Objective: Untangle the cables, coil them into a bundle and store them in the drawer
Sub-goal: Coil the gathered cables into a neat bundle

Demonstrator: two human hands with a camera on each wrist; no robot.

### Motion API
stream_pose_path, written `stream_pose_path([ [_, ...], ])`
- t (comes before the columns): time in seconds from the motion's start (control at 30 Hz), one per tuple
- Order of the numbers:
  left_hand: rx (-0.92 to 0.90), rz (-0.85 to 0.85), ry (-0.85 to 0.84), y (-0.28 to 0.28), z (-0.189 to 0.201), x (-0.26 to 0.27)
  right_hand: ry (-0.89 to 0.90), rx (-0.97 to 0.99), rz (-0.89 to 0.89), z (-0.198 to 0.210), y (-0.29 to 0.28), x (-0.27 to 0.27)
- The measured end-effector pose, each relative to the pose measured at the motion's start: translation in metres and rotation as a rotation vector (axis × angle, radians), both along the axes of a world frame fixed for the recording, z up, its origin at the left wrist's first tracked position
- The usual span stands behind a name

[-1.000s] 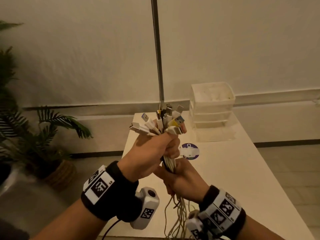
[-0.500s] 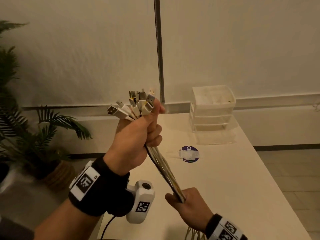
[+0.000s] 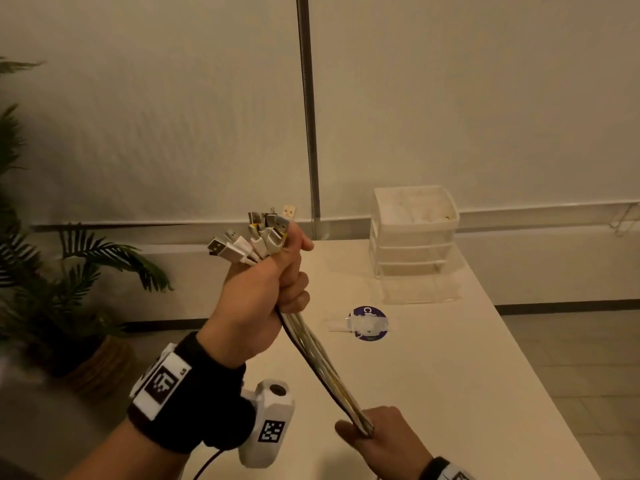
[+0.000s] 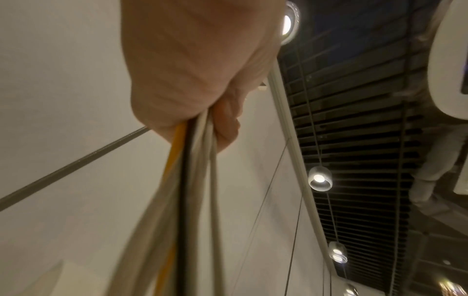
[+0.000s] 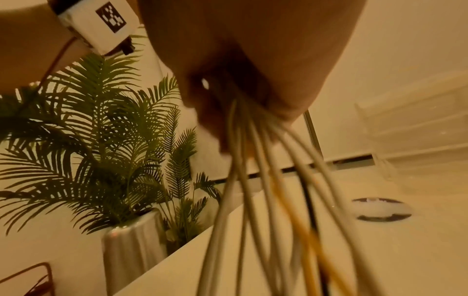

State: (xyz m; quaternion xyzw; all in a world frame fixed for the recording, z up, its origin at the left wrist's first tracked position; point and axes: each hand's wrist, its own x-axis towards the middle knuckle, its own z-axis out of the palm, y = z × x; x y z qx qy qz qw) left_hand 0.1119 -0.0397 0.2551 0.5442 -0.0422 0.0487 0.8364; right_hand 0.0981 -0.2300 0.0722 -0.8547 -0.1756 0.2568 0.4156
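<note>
My left hand is raised above the table and grips a bunch of cables just below their plugs, which fan out above the fist. The cables, mostly white with one yellow and one black, run taut down to my right hand, which grips them low near the table's front. In the left wrist view the cables leave the left hand. Below the right hand in the right wrist view the loose cables spread out and hang down. A clear plastic drawer unit stands at the table's far side.
The white table carries a round purple sticker in the middle. A potted palm stands on the floor to the left. A thin metal pole rises behind the table against the wall.
The hands were close together a second ago. The left hand has lifted the plug ends up and left while the right slid down the cables, pulling them straight. Little change in the last half second.
</note>
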Motion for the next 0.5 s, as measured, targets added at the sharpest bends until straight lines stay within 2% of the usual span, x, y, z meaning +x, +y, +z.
stream_pose_path([
  [0.1, -0.009, -0.066, -0.002, -0.012, -0.007, 0.001, -0.018, 0.104, 0.088, 0.025, -0.006, 0.004],
  [0.2, 0.015, -0.101, 0.012, -0.032, -0.010, 0.004, -0.114, 0.316, 0.067, 0.062, 0.006, 0.012],
  [0.3, 0.033, -0.116, 0.001, -0.041, -0.003, 0.011, -0.112, 0.468, -0.027, 0.084, 0.029, 0.018],
  [0.4, 0.053, -0.153, -0.095, -0.035, 0.025, 0.016, -0.120, 0.486, -0.113, 0.083, 0.033, 0.019],
  [0.5, 0.029, -0.042, -0.206, -0.016, 0.072, 0.023, -0.095, 0.470, -0.141, 0.075, 0.024, 0.026],
])
